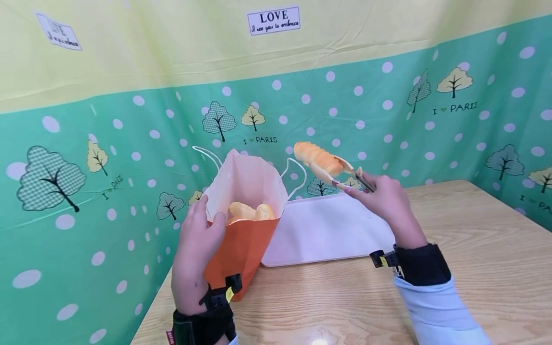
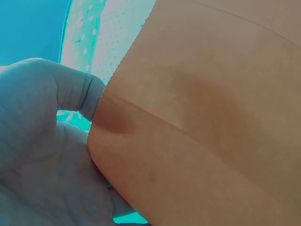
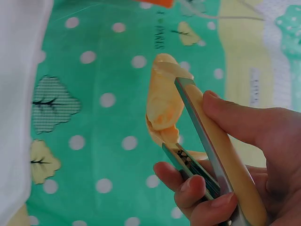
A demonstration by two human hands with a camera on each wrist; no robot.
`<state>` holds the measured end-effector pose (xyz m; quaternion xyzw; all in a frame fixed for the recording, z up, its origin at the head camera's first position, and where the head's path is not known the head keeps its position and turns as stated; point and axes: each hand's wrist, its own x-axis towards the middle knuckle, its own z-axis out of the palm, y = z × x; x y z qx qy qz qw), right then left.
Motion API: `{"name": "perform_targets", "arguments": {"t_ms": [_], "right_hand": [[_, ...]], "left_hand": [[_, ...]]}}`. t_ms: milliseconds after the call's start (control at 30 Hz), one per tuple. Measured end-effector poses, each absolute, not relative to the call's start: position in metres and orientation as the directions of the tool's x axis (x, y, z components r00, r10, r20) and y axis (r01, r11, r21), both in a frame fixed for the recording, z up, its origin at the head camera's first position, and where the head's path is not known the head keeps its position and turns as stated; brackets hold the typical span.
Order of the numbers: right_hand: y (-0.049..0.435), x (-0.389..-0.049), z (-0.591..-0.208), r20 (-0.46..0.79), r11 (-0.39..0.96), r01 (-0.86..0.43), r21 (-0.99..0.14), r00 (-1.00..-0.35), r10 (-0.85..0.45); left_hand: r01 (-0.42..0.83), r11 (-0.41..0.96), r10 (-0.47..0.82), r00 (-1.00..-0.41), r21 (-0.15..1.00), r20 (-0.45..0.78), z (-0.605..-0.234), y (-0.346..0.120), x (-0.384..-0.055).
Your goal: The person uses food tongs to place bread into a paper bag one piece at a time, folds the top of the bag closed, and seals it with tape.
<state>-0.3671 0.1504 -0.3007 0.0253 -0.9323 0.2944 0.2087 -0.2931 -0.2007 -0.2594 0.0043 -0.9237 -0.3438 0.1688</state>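
An orange paper bag (image 1: 241,244) with a pale inside and white cord handles stands at the left of the table, its mouth open. My left hand (image 1: 199,244) grips the left edge of the bag's mouth, the thumb hooked over the rim in the left wrist view. Pale bread rolls (image 1: 250,211) show inside the bag. Raised to the right of the bag, my right hand (image 1: 385,201) holds tongs (image 3: 207,136) with a metal handle and wood-coloured outer face. A golden, ridged bread roll (image 1: 318,158) is pinched in the tongs' pale ends, above the tray.
A white tray (image 1: 327,232) lies on the wooden table (image 1: 336,297) just right of the bag, partly behind it. A green and yellow curtain (image 1: 276,103) with dots and trees hangs close behind the table and along its left side.
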Motion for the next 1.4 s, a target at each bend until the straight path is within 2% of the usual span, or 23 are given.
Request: {"name": "perform_targets", "arguments": {"t_ms": [200,333,500,667,767,933,1067,1400], "right_hand": [[0.136,-0.337,-0.274,0.508,0.760,-0.236,-0.605,-0.849,0.142],[0.123,-0.317,-0.262,0.571,0.740,-0.286,-0.608,-0.806,0.158],[0.102,-0.299,-0.257,0.656,0.728,-0.389,-0.564,-0.747,0.109],[0.075,-0.291,-0.262,0.717,0.717,-0.506,-0.480,-0.697,-0.011],[0.059,-0.291,-0.269,0.719,0.723,-0.535,-0.438,-0.691,-0.076],[0.041,-0.295,-0.281,0.670,0.728,-0.525,-0.442,-0.733,-0.122],[0.036,-0.298,-0.286,0.641,0.725,-0.512,-0.461,-0.757,-0.127],[0.036,-0.300,-0.287,0.636,0.744,-0.489,-0.455,-0.764,-0.114]], "left_hand": [[0.108,0.759,-0.125,-0.944,0.642,0.307,-0.259,-0.203,-0.292],[0.111,0.760,-0.123,-0.943,0.641,0.309,-0.260,-0.204,-0.292],[0.112,0.761,-0.125,-0.941,0.639,0.313,-0.260,-0.205,-0.292],[0.111,0.764,-0.125,-0.941,0.636,0.314,-0.260,-0.206,-0.292],[0.114,0.760,-0.122,-0.942,0.640,0.313,-0.260,-0.207,-0.292],[0.117,0.751,-0.121,-0.943,0.649,0.310,-0.260,-0.209,-0.291],[0.121,0.748,-0.122,-0.941,0.652,0.315,-0.261,-0.210,-0.290],[0.099,0.739,-0.146,-0.942,0.667,0.301,-0.258,-0.211,-0.289]]}}
